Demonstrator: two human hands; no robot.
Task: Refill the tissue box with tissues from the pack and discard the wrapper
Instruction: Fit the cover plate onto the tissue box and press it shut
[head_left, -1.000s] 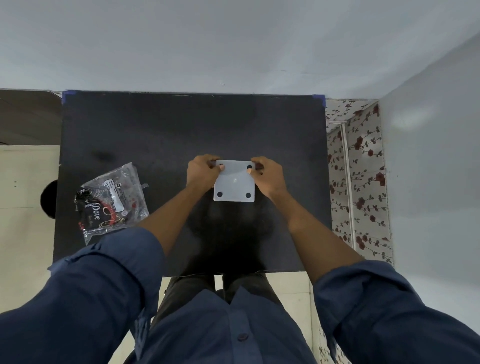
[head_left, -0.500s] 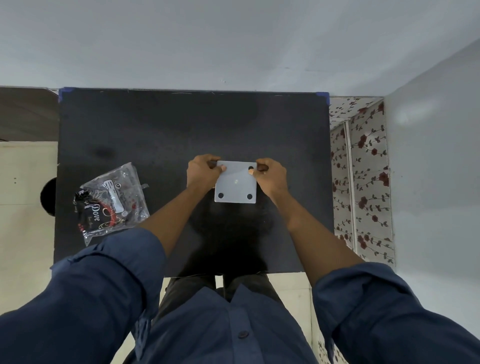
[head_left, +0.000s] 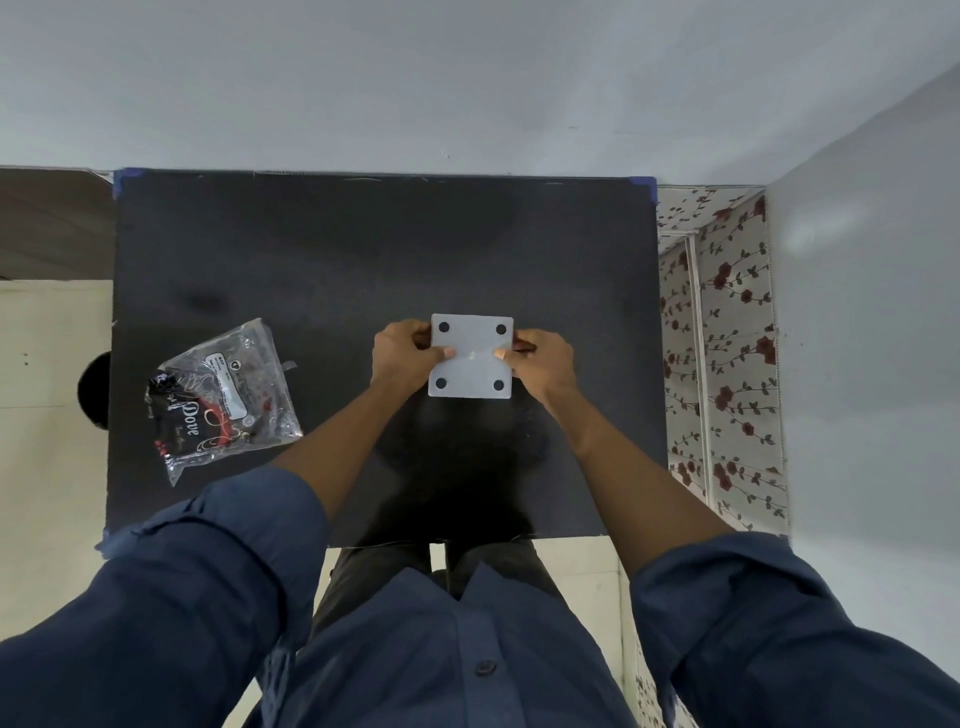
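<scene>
A square tissue box (head_left: 471, 358) sits upside down at the middle of the black table (head_left: 332, 260); its white base with four black round feet faces up. My left hand (head_left: 400, 353) grips its left side and my right hand (head_left: 540, 358) grips its right side, both thumbs pressed on the base. A clear plastic wrapper (head_left: 223, 400) with black and red print lies flat on the table's left part, apart from both hands. No tissues are visible; the box's inside is hidden.
The table reaches the grey back wall. A floral-patterned surface (head_left: 727, 338) stands right of the table, next to a grey side wall. A dark round object (head_left: 96, 389) sits on the pale floor by the table's left edge.
The box's base has come fully into view, all four feet showing, and my thumbs have slid lower onto it. The wrapper has not moved.
</scene>
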